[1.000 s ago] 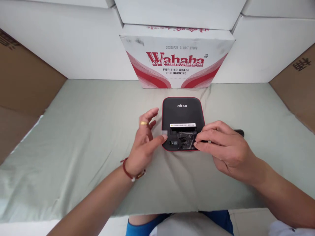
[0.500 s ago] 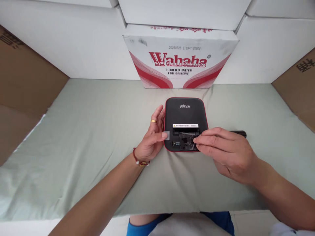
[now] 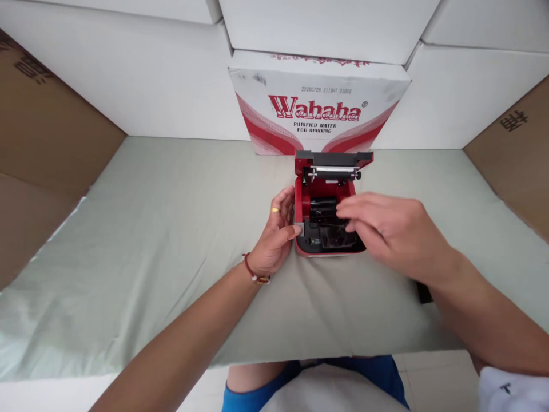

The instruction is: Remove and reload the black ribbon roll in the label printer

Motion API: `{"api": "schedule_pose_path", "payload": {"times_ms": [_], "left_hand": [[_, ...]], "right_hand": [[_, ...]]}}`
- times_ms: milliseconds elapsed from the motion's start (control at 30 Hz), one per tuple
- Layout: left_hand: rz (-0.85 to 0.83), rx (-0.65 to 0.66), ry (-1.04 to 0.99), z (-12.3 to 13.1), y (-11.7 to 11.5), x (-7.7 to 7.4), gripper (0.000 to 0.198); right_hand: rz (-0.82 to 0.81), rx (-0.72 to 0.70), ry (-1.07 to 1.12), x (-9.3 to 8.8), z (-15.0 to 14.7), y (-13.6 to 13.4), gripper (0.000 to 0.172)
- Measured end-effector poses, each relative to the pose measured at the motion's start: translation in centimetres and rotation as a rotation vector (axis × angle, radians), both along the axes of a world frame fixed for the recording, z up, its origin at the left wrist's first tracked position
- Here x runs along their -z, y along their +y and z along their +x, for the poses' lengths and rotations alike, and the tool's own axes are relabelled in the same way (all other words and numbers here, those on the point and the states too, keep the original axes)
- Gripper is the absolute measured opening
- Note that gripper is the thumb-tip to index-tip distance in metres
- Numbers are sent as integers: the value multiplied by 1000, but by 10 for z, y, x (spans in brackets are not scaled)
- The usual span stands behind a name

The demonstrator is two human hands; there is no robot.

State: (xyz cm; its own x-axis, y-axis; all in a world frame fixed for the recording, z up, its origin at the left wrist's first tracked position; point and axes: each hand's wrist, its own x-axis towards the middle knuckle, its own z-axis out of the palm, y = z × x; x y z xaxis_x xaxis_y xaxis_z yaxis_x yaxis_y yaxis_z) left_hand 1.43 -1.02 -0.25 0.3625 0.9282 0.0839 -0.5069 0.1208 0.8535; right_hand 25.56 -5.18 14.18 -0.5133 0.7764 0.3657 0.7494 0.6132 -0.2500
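The small printer [image 3: 321, 226] sits on the table just in front of the Wahaha carton [image 3: 317, 109]. It is a rounded box of smooth plastic, red in the shell and black on the front panel. Its long axis runs from the person toward the carton, with the front edge facing the person. The lid [image 3: 333, 155] is hinged at the carton end and stands upright, showing a metal bar across its red underside. The opened bay holds a dark, glossy cylinder, possibly a roll, though the view is too small to be sure. Shiny clear film lies over the front section.

The left hand [image 3: 277, 234] wraps the printer's left side, its grip pressed against the shell and its thumb on a grey tab [image 3: 299, 229] at the near corner. The right hand [image 3: 394, 232] reaches in from the right, its fingers stretched over the bay. I cannot tell whether its grip pinches anything.

A wrinkled grey-green cloth [image 3: 171, 229] covers the table. Right of the printer, a dark object [image 3: 424, 293] peeks out beneath the right forearm.
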Motion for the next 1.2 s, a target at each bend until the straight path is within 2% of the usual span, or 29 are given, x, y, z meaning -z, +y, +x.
{"api": "schedule_pose_path", "payload": {"times_ms": [100, 200, 267, 367, 500, 567, 600, 667, 733, 800, 900, 967, 1033, 1100, 1200], "left_hand": [[34, -36, 4, 2, -1, 4, 76], [45, -68, 14, 4, -1, 7, 75], [47, -77, 15, 4, -1, 8, 76], [46, -73, 13, 5, 0, 8, 79], [51, -74, 16, 6, 0, 8, 77], [62, -75, 20, 5, 0, 9, 75], [67, -73, 22, 5, 0, 9, 75], [70, -69, 19, 5, 1, 10, 75], [61, -66, 13, 5, 1, 10, 75], [48, -70, 8, 6, 2, 9, 76], [36, -70, 11, 6, 2, 9, 77], [43, -69, 19, 5, 1, 8, 76], [48, -69, 23, 5, 2, 8, 76], [42, -72, 19, 5, 2, 8, 77], [33, -69, 10, 5, 2, 8, 76]], "right_hand": [[-236, 212, -267, -12, -16, 29, 37], [-455, 286, -566, -20, -38, 58, 34], [-511, 281, -683, -19, -51, 71, 28], [-501, 276, -731, -11, -63, 79, 20], [-334, 317, -605, -10, -53, 60, 13], [-184, 263, -412, -22, -34, 37, 12], [-119, 192, -290, -30, -20, 25, 13], [-123, 106, -105, -45, 12, 1, 19], [-177, 111, -27, -50, 45, -15, 27], [-214, 170, -22, -37, 71, -22, 37], [-445, 285, -135, 2, 89, -23, 36], [-522, 329, -149, 26, 94, -24, 39], [-461, 396, -115, 41, 103, -28, 50], [-360, 507, -113, 48, 121, -32, 54], [-363, 589, -154, 55, 155, -34, 46]]}}
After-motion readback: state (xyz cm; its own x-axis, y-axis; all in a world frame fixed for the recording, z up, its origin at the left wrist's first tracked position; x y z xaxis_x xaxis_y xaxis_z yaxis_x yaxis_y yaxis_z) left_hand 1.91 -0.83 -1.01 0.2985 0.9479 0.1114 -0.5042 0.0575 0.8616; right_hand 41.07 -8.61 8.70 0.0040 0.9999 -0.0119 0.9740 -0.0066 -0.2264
